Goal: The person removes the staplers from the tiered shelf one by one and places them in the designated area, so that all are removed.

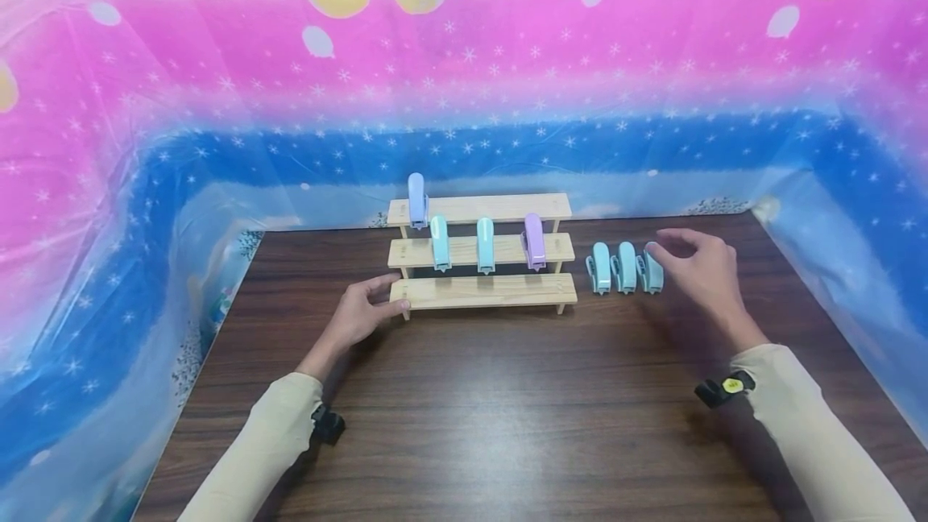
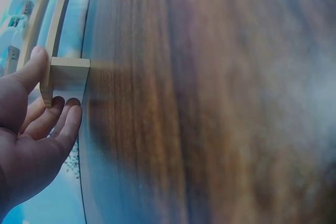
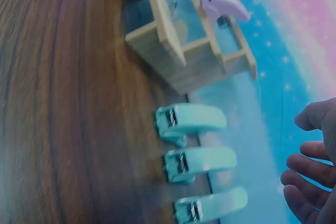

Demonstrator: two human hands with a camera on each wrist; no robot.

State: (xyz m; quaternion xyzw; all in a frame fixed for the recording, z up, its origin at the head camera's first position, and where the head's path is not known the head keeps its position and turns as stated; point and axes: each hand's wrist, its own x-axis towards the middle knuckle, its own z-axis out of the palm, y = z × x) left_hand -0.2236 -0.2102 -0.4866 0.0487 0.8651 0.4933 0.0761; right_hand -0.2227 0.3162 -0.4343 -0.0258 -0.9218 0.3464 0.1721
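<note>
A three-tier wooden display rack (image 1: 493, 292) stands on the table. My left hand (image 1: 358, 312) grips the left end of its lowest step, the thumb against the step and the fingers curled under it in the left wrist view. To the rack's right, three mint-green mini staplers stand upright in a row. My right hand (image 1: 702, 268) hovers beside the rightmost stapler (image 1: 653, 271), its thumb overlapping that one in the head view. In the right wrist view, the hand's loosely bent fingers (image 3: 310, 171) hold nothing and show a gap from the staplers (image 3: 202, 161).
On the rack's top step stands a blue-violet stapler (image 1: 416, 201) at the left. The middle step carries two mint staplers (image 1: 485, 245) and a purple one (image 1: 534, 242). A patterned cloth (image 1: 464, 151) hangs behind the dark wood table (image 1: 478, 401) and along its sides.
</note>
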